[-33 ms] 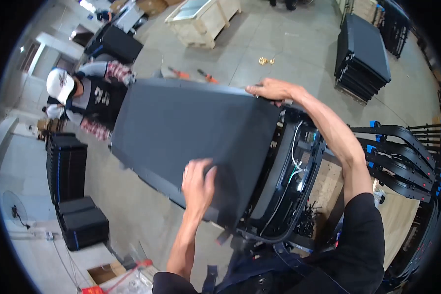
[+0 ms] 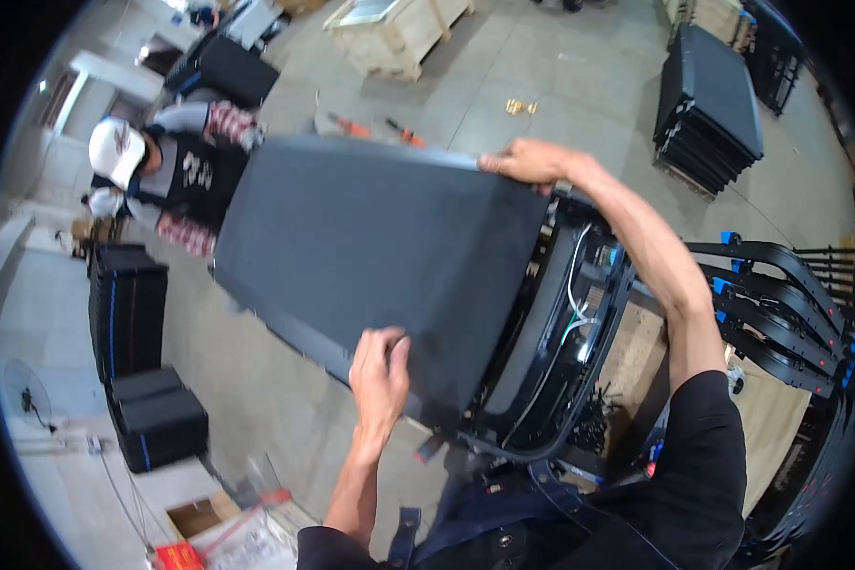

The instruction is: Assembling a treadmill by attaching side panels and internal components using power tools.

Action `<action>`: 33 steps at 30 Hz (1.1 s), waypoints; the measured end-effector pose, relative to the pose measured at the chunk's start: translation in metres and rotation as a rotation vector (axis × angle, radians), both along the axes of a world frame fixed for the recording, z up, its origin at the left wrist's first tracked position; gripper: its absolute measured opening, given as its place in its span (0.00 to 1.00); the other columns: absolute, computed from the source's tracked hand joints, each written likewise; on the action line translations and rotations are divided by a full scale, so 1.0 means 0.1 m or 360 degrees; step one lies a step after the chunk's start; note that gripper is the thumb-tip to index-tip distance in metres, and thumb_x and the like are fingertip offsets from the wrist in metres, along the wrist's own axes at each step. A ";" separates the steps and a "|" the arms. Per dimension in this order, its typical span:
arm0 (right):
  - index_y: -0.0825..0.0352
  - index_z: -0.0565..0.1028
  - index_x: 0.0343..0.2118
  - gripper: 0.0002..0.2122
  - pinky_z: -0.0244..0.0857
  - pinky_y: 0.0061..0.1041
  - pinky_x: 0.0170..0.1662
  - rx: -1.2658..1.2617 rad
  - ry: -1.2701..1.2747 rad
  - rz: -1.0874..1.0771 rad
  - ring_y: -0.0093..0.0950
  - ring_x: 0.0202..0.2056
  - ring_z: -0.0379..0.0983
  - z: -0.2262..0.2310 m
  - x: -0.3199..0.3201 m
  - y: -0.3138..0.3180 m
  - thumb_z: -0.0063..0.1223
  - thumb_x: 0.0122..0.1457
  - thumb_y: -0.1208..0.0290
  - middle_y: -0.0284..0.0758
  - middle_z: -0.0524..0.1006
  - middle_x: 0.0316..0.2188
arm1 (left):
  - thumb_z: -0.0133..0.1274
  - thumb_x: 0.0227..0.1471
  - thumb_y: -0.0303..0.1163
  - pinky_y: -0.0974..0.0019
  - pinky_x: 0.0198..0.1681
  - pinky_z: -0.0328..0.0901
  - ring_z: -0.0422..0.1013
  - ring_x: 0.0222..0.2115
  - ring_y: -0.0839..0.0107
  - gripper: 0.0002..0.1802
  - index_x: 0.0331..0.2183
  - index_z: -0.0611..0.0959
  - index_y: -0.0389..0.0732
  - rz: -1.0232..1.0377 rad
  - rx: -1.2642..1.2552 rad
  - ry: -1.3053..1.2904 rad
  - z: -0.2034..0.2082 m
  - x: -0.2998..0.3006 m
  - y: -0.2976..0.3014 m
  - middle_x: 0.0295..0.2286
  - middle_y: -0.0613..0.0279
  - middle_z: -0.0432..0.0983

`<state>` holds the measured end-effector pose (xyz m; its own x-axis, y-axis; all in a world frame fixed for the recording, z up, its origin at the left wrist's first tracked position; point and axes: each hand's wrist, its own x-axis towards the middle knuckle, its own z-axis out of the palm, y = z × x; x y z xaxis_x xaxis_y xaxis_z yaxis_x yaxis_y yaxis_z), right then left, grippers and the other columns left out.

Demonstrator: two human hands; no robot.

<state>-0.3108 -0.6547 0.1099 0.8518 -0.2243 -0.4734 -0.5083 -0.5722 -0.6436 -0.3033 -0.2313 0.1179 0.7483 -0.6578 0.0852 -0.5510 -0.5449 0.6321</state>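
Observation:
A treadmill [image 2: 370, 247] lies across the middle, its wide black belt surface facing up. At its near end, to the right, the motor bay [image 2: 541, 356] is uncovered, with white and green wires inside. My right hand [image 2: 532, 161] is closed over the far side edge by the silver strip, its fingers partly hidden beneath. Over the near side edge is my left hand [image 2: 380, 375], fingers half curled and thumb apart, with nothing visible in it. Whether it touches the belt I cannot tell.
Opposite stands a person [image 2: 185, 171] in a white cap, arms at the treadmill's far end. Stacks of black decks [image 2: 708, 104] stand back right and left [image 2: 128, 313]. Black curved frames [image 2: 779, 304] rest at right. A wooden crate [image 2: 389, 38] stands behind; orange-handled tools [image 2: 404, 131] lie beyond the treadmill.
My left hand's fingers have curled in and the hand has dropped slightly toward me. My right hand keeps its hold on the edge. The view has shifted a little.

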 end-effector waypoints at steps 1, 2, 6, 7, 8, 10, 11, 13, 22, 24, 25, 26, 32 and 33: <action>0.64 0.80 0.50 0.35 0.74 0.26 0.23 -0.0212 0.0075 -0.0037 0.28 0.19 0.76 0.06 0.10 0.07 0.38 0.63 0.32 0.39 0.79 0.27 | 0.59 0.54 0.25 0.55 0.43 0.69 0.76 0.38 0.49 0.14 0.43 0.79 0.38 0.0075 0.0058 0.0040 -0.08 -0.13 0.23 0.35 0.53 0.79; 0.62 0.80 0.49 0.33 0.77 0.28 0.24 -0.0292 0.0035 -0.0043 0.31 0.21 0.78 0.03 0.08 0.02 0.37 0.65 0.34 0.39 0.80 0.27 | 0.57 0.56 0.25 0.57 0.41 0.70 0.77 0.35 0.52 0.12 0.43 0.78 0.36 0.0221 0.0113 0.0305 -0.20 -0.36 0.48 0.33 0.53 0.79; 0.63 0.78 0.49 0.32 0.68 0.23 0.20 -0.0277 -0.0321 -0.0154 0.22 0.17 0.70 -0.06 -0.09 -0.05 0.36 0.67 0.36 0.33 0.73 0.20 | 0.56 0.59 0.26 0.67 0.40 0.71 0.76 0.34 0.72 0.13 0.45 0.77 0.31 0.0489 -0.0229 0.1292 -0.40 -1.16 1.03 0.33 0.55 0.81; 0.63 0.78 0.49 0.32 0.68 0.23 0.20 -0.0248 -0.0324 -0.0109 0.22 0.17 0.70 -0.15 -0.08 0.01 0.36 0.67 0.36 0.33 0.73 0.20 | 0.56 0.59 0.26 0.67 0.40 0.71 0.76 0.34 0.72 0.13 0.45 0.77 0.31 0.0544 -0.0226 0.1286 -0.40 -1.22 1.04 0.33 0.55 0.81; 0.65 0.77 0.48 0.33 0.66 0.22 0.20 -0.0227 -0.0467 -0.0208 0.20 0.17 0.69 -0.25 -0.13 0.10 0.37 0.66 0.35 0.31 0.72 0.20 | 0.58 0.57 0.26 0.68 0.39 0.71 0.76 0.33 0.72 0.14 0.44 0.79 0.31 0.0647 -0.0221 0.1188 -0.41 -1.27 1.05 0.33 0.55 0.82; 0.67 0.76 0.47 0.33 0.64 0.21 0.20 -0.0271 -0.0599 -0.0322 0.18 0.17 0.67 -0.39 -0.29 0.00 0.38 0.66 0.35 0.29 0.70 0.19 | 0.60 0.56 0.26 0.68 0.38 0.71 0.76 0.31 0.72 0.14 0.44 0.80 0.31 0.0705 -0.0260 0.1118 -0.50 -1.28 0.97 0.32 0.56 0.82; 0.67 0.77 0.47 0.36 0.64 0.21 0.21 -0.0261 -0.0569 -0.0407 0.18 0.18 0.68 -0.44 -0.36 -0.10 0.40 0.63 0.32 0.29 0.72 0.20 | 0.61 0.55 0.26 0.68 0.37 0.71 0.76 0.30 0.73 0.13 0.42 0.81 0.31 0.0732 -0.0253 0.1089 -0.50 -1.27 0.90 0.31 0.57 0.82; 0.69 0.79 0.46 0.41 0.65 0.21 0.22 -0.0226 -0.0469 -0.0551 0.18 0.20 0.70 -0.39 -0.51 -0.18 0.45 0.56 0.26 0.29 0.74 0.20 | 0.63 0.53 0.26 0.67 0.37 0.71 0.76 0.30 0.74 0.11 0.39 0.83 0.31 0.0791 -0.0237 0.0959 -0.44 -1.28 0.73 0.28 0.57 0.83; 0.70 0.78 0.23 0.30 0.62 0.24 0.23 0.0187 -0.0533 -0.0807 0.20 0.19 0.67 -0.33 -0.75 0.01 0.60 0.56 0.39 0.30 0.72 0.15 | 0.62 0.51 0.28 0.63 0.35 0.72 0.79 0.27 0.64 0.09 0.34 0.84 0.31 0.0492 -0.0059 0.0503 -0.42 -1.30 0.82 0.26 0.51 0.82; 0.69 0.78 0.24 0.27 0.64 0.24 0.24 0.0138 -0.0493 -0.0782 0.19 0.19 0.68 -0.20 -1.02 0.01 0.59 0.58 0.43 0.29 0.72 0.15 | 0.61 0.52 0.28 0.65 0.36 0.72 0.79 0.28 0.70 0.10 0.35 0.85 0.30 0.0590 -0.0019 0.0805 -0.27 -1.41 0.87 0.27 0.52 0.83; 0.69 0.78 0.24 0.27 0.64 0.23 0.25 0.0165 -0.0456 -0.0780 0.19 0.20 0.68 -0.17 -1.17 0.00 0.60 0.58 0.43 0.29 0.72 0.16 | 0.61 0.53 0.28 0.65 0.36 0.73 0.78 0.28 0.72 0.11 0.35 0.85 0.30 0.0581 -0.0035 0.0830 -0.18 -1.48 0.90 0.27 0.52 0.84; 0.70 0.79 0.25 0.26 0.65 0.23 0.25 0.0192 -0.0414 -0.0776 0.19 0.20 0.69 -0.18 -1.31 -0.03 0.60 0.58 0.44 0.29 0.73 0.16 | 0.61 0.53 0.28 0.66 0.35 0.73 0.78 0.28 0.74 0.11 0.36 0.85 0.29 0.0574 -0.0051 0.0859 -0.16 -1.58 0.94 0.28 0.52 0.84; 0.70 0.81 0.30 0.23 0.65 0.21 0.24 0.0246 -0.0479 -0.1019 0.18 0.18 0.68 -0.64 -1.51 -0.04 0.61 0.60 0.48 0.29 0.74 0.16 | 0.64 0.50 0.22 0.68 0.30 0.73 0.77 0.24 0.74 0.08 0.35 0.85 0.30 0.0493 -0.0320 0.0696 -0.34 -1.91 0.81 0.25 0.55 0.83; 0.70 0.81 0.28 0.23 0.64 0.21 0.23 0.0229 -0.0572 -0.1098 0.18 0.17 0.68 -0.78 -1.53 -0.09 0.61 0.60 0.49 0.30 0.74 0.16 | 0.64 0.49 0.22 0.68 0.29 0.72 0.77 0.23 0.72 0.08 0.34 0.85 0.30 0.0454 -0.0340 0.0558 -0.32 -1.89 0.78 0.25 0.54 0.82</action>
